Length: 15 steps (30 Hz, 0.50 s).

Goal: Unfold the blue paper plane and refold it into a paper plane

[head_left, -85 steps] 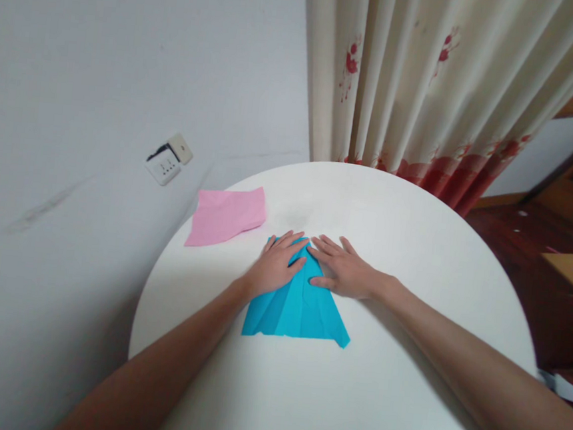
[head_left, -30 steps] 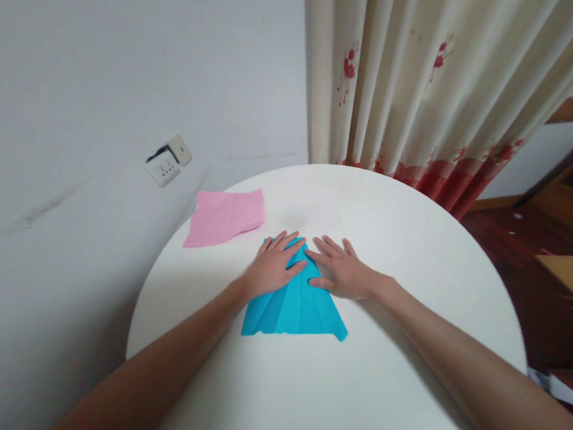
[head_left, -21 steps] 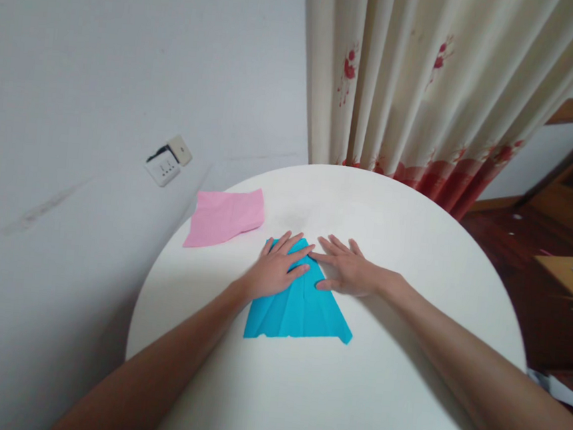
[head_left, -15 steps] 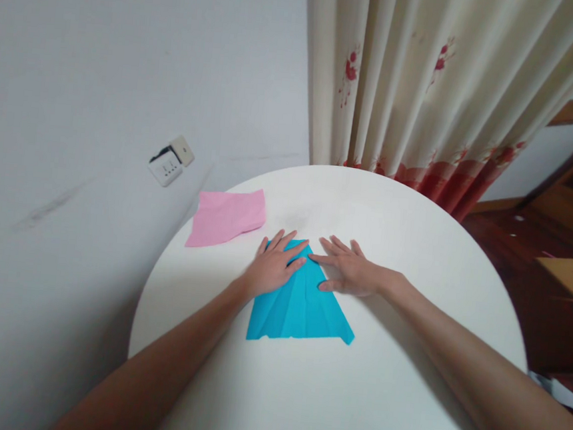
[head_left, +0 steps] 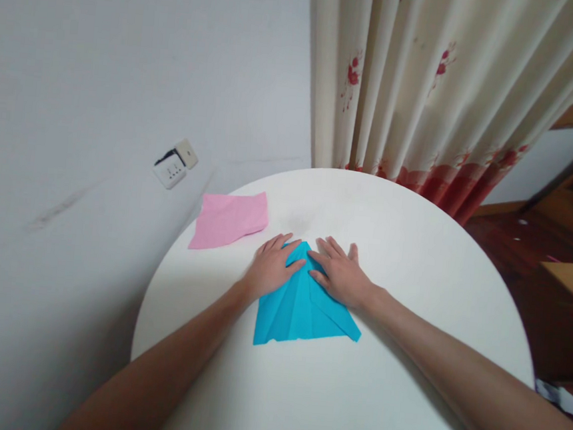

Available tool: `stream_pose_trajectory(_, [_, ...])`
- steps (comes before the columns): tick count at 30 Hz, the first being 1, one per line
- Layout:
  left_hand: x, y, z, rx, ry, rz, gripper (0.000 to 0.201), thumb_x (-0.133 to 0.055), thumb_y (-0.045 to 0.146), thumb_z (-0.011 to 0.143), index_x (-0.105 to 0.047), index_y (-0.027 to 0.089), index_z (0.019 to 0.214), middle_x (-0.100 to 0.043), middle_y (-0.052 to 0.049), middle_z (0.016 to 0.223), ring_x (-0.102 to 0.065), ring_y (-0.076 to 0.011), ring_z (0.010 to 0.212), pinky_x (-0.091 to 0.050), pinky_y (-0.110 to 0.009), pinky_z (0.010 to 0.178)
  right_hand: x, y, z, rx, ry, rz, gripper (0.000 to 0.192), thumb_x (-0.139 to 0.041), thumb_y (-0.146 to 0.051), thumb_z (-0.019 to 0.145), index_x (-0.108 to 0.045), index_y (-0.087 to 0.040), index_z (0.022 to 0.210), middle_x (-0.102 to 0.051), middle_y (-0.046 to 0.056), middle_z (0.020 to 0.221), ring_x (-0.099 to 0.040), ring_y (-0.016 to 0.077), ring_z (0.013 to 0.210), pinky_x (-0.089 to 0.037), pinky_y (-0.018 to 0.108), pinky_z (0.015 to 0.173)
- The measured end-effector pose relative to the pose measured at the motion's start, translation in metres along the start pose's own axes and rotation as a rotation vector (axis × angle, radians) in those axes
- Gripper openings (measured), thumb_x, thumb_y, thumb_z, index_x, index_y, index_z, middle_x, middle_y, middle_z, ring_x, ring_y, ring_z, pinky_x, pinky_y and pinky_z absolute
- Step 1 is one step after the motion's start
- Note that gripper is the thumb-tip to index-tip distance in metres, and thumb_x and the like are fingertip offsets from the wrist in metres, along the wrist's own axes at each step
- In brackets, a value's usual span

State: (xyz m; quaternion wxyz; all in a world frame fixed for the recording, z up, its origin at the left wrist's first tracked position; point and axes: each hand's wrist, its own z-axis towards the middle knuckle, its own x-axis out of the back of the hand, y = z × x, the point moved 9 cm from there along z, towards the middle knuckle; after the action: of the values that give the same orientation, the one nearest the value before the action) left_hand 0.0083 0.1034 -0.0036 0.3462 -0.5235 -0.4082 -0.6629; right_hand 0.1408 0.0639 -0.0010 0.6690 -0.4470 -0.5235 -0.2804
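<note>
Blue sheet (head_left: pixel 298 311) is lying creased around the middle of the worktop (head_left: pixel 413 253). Left hand (head_left: pixel 272 268) is resting on its far left part, right hand (head_left: pixel 342 273) on its far right side; fingers on both are lying spread. 1 pink sheet (head_left: pixel 230 220) is sitting far left, apart.

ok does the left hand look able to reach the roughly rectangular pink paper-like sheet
Probably yes: the left hand rests on the creased blue paper-like sheet, and the pink sheet lies ahead and left of that hand, with no object visible between them.
</note>
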Motion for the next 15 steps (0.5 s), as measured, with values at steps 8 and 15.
stream_pose_trajectory(8, [0.013, -0.01, 0.001, 0.079, 0.087, 0.03, 0.049, -0.052, 0.052, 0.094, -0.057, 0.029, 0.137, -0.051, -0.008, 0.144, -0.048, -0.0314, 0.129, -0.04, -0.048, 0.107, 0.008, 0.009, -0.001, -0.003, -0.005, -0.041, 0.047, -0.043, -0.037, 0.1, -0.048, -0.023, 0.145, -0.031, 0.014, 0.159, -0.017, 0.0361, 0.149, -0.01, 0.073, 0.111])
stream_pose_trajectory(15, [0.018, -0.016, -0.001, 0.141, 0.135, 0.034, 0.052, -0.057, 0.052, 0.09, -0.056, 0.028, 0.136, -0.054, -0.01, 0.134, -0.051, -0.0339, 0.119, -0.045, -0.048, 0.098, 0.011, 0.014, 0.002, 0.012, 0.059, 0.003, 0.041, -0.047, -0.033, 0.099, -0.055, -0.022, 0.138, -0.04, 0.013, 0.154, -0.024, 0.032, 0.147, -0.014, 0.064, 0.116])
